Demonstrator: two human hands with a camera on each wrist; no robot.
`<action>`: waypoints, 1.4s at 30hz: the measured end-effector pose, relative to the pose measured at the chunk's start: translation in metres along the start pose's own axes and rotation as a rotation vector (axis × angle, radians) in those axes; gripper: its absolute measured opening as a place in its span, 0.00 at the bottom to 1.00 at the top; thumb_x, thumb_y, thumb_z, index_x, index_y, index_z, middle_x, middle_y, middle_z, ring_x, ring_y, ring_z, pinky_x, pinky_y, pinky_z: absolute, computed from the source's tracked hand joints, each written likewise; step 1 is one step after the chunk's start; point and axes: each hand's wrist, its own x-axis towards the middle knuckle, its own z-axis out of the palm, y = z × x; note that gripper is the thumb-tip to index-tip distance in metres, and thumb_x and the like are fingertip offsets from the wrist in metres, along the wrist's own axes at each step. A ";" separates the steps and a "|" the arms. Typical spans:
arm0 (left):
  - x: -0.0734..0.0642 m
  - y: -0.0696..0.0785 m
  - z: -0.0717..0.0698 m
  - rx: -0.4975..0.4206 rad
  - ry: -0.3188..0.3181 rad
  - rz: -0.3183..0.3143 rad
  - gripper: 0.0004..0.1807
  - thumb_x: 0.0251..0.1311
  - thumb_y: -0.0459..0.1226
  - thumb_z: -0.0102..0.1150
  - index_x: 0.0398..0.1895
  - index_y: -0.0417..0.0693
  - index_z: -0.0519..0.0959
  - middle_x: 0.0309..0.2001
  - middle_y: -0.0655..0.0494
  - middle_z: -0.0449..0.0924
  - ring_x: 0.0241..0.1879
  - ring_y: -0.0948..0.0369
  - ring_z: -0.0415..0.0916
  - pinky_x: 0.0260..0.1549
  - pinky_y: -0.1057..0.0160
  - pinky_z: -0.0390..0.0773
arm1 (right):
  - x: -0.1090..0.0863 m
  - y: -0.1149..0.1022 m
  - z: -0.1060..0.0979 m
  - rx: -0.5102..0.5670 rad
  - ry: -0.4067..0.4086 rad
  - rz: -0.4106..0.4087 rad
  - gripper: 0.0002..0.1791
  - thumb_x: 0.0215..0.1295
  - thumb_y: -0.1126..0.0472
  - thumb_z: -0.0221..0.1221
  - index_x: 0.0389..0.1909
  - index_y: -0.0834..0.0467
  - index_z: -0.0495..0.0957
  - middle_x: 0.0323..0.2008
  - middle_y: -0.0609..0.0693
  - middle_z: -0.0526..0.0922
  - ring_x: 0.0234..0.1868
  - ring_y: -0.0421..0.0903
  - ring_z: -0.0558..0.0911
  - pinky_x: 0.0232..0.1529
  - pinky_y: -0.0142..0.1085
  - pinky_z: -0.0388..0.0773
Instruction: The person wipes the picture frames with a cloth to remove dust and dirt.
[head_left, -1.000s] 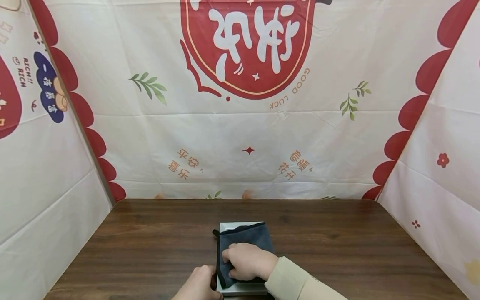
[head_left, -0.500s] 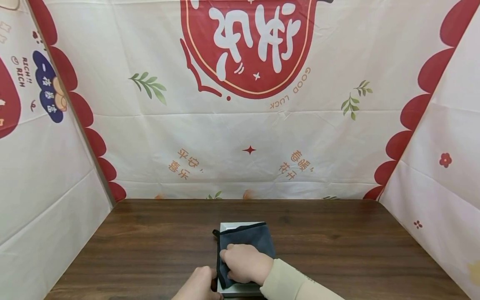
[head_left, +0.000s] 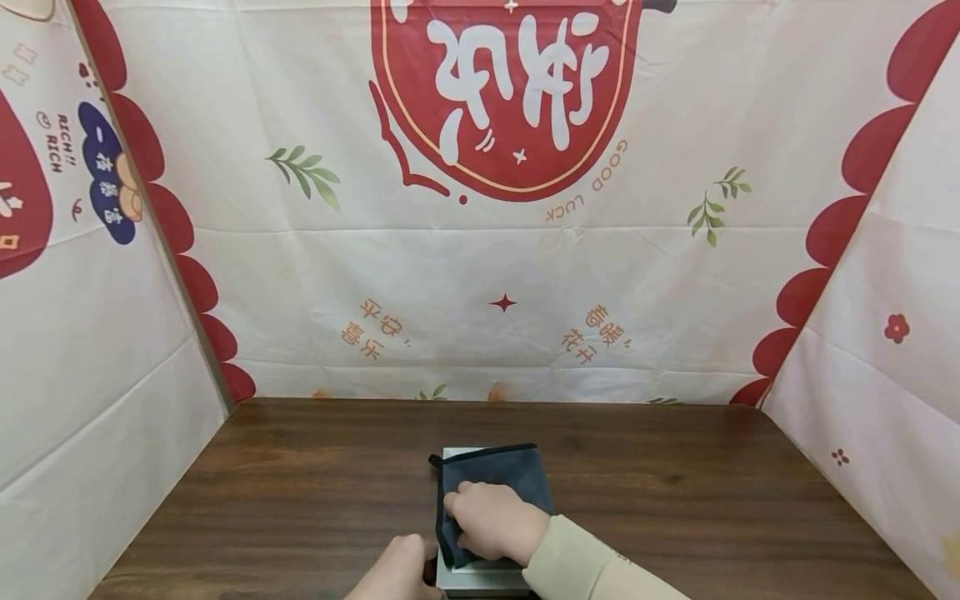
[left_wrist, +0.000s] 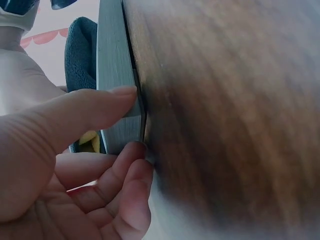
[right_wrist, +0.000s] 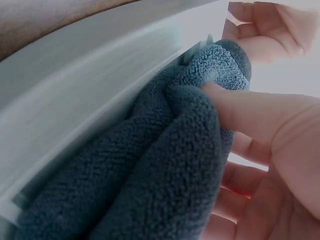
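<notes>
A flat rectangular silver-edged frame (head_left: pixel 480 583) lies on the brown table near its front. A dark blue-grey cloth (head_left: pixel 517 468) with black edging and a small loop covers most of its top. My left hand (head_left: pixel 401 568) holds the frame by its left side near the front corner; in the left wrist view the thumb lies on the metal side (left_wrist: pixel 116 55) and curled fingers meet the corner. My right hand (head_left: pixel 497 521) presses the cloth down on the frame. In the right wrist view its thumb digs into the bunched cloth (right_wrist: pixel 160 165). The frame's face is mostly hidden.
Wood-grain tabletop (head_left: pixel 315 475) surrounds the frame on the left, right and back. A white printed fabric wall (head_left: pixel 480 267) rises behind the table, with fabric side walls (head_left: pixel 877 400) at left and right.
My right hand has slid the cloth slightly toward the far end of the frame, baring more of the near edge. My left hand keeps its hold. The head view has shifted a little.
</notes>
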 end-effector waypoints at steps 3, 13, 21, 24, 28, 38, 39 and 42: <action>-0.001 -0.001 0.000 0.006 0.000 0.013 0.04 0.42 0.27 0.66 0.23 0.41 0.81 0.17 0.57 0.76 0.20 0.64 0.72 0.20 0.65 0.72 | 0.002 0.001 0.001 0.005 0.012 0.005 0.12 0.56 0.54 0.65 0.42 0.48 0.78 0.33 0.45 0.77 0.32 0.38 0.76 0.30 0.33 0.74; 0.001 -0.002 0.001 -0.027 -0.009 0.042 0.06 0.45 0.31 0.68 0.29 0.40 0.82 0.19 0.56 0.79 0.20 0.64 0.74 0.21 0.65 0.73 | 0.006 0.006 0.003 0.023 0.036 0.021 0.11 0.57 0.55 0.65 0.41 0.49 0.78 0.32 0.45 0.76 0.31 0.39 0.75 0.29 0.32 0.72; 0.003 -0.004 0.000 -0.005 -0.020 0.055 0.09 0.48 0.39 0.69 0.26 0.41 0.82 0.18 0.57 0.78 0.19 0.65 0.73 0.19 0.67 0.71 | 0.009 0.010 0.002 0.044 0.044 0.028 0.10 0.58 0.56 0.64 0.41 0.49 0.78 0.32 0.45 0.77 0.31 0.38 0.75 0.29 0.32 0.72; 0.003 -0.004 0.000 -0.009 -0.017 0.062 0.10 0.48 0.38 0.70 0.28 0.41 0.82 0.19 0.57 0.79 0.19 0.65 0.74 0.20 0.67 0.72 | 0.009 0.011 0.001 0.046 0.050 0.032 0.11 0.58 0.56 0.63 0.41 0.50 0.78 0.34 0.46 0.77 0.32 0.39 0.76 0.31 0.33 0.73; 0.003 -0.004 0.000 -0.010 -0.017 0.053 0.09 0.48 0.38 0.70 0.28 0.40 0.82 0.19 0.57 0.79 0.19 0.65 0.73 0.20 0.67 0.71 | 0.012 0.013 0.002 0.047 0.057 0.046 0.11 0.59 0.55 0.63 0.42 0.50 0.78 0.35 0.47 0.78 0.33 0.40 0.76 0.32 0.34 0.74; 0.002 -0.003 0.000 0.003 -0.003 0.070 0.09 0.47 0.38 0.70 0.27 0.41 0.82 0.18 0.59 0.76 0.18 0.67 0.70 0.19 0.68 0.69 | 0.013 0.014 0.000 0.036 0.110 0.051 0.11 0.55 0.56 0.65 0.39 0.51 0.78 0.32 0.47 0.78 0.32 0.40 0.76 0.30 0.35 0.74; 0.002 -0.003 0.000 0.002 -0.002 0.071 0.10 0.47 0.38 0.70 0.27 0.42 0.82 0.18 0.60 0.76 0.18 0.67 0.69 0.19 0.69 0.69 | 0.013 0.014 0.000 0.039 0.109 0.053 0.11 0.55 0.56 0.65 0.39 0.51 0.78 0.32 0.47 0.78 0.32 0.40 0.77 0.30 0.35 0.74; 0.002 -0.003 0.002 -0.003 0.001 0.062 0.10 0.48 0.40 0.70 0.27 0.43 0.82 0.17 0.61 0.75 0.17 0.67 0.68 0.18 0.69 0.67 | 0.014 0.014 0.001 0.045 0.100 0.060 0.12 0.56 0.56 0.65 0.40 0.51 0.78 0.33 0.47 0.78 0.34 0.41 0.77 0.32 0.36 0.75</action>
